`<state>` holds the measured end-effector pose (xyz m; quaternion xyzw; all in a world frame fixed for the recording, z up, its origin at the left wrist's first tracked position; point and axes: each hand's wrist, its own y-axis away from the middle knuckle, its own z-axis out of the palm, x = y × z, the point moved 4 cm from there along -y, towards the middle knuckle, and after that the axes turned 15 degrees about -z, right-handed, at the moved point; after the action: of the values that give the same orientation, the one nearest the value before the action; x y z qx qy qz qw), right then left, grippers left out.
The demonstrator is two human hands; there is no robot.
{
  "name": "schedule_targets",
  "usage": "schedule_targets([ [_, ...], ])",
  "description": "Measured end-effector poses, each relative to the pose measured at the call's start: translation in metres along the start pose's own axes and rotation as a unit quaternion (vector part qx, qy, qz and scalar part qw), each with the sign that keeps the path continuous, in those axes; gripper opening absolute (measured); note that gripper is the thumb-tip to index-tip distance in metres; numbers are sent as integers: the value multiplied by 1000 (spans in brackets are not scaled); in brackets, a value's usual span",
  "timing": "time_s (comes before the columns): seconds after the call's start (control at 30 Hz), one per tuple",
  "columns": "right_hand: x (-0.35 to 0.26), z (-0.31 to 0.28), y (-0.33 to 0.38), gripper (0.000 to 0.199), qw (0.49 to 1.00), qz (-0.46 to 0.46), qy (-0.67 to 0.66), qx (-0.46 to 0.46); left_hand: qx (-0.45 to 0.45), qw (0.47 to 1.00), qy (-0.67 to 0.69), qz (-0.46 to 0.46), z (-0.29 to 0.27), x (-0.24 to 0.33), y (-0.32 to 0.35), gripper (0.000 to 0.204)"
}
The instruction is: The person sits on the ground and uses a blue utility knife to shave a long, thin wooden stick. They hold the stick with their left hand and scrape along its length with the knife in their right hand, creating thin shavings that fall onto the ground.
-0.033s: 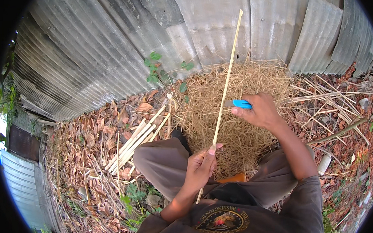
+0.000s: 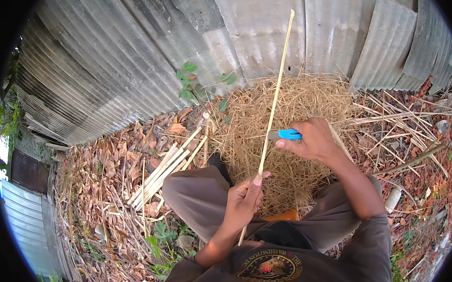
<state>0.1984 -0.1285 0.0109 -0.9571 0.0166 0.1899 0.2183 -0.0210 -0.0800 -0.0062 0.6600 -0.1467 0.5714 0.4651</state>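
Note:
A long, thin, pale strip of what looks like bamboo stands nearly upright in front of me. Its lower part is gripped by my left hand, and its bottom end sticks out below the fist near my lap. My right hand is closed round a blue utility knife. The knife's blade points left and meets the strip's right edge, about midway up. Beneath the strip and the knife lies a heap of straw-like shavings between my bent legs.
Several cut pale strips lie to the left of my knee on dry leaves. More thin sticks are scattered at the right. A corrugated metal fence rises behind the shavings. An orange object shows by my lap.
My right hand with the utility knife has moved slightly down along the strip, toward my left hand. My left hand and the strip stay practically where they were.

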Motion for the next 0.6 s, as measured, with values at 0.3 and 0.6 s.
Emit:
schedule_targets([
  [0.3, -21, 17, 4, 71, 986, -136, 67, 65, 28, 999, -26, 31, 2, 0, 3, 33],
  [0.6, 49, 12, -4, 78, 989, 65, 135, 3, 0, 1000, -27, 14, 1, -18, 18, 36],
])
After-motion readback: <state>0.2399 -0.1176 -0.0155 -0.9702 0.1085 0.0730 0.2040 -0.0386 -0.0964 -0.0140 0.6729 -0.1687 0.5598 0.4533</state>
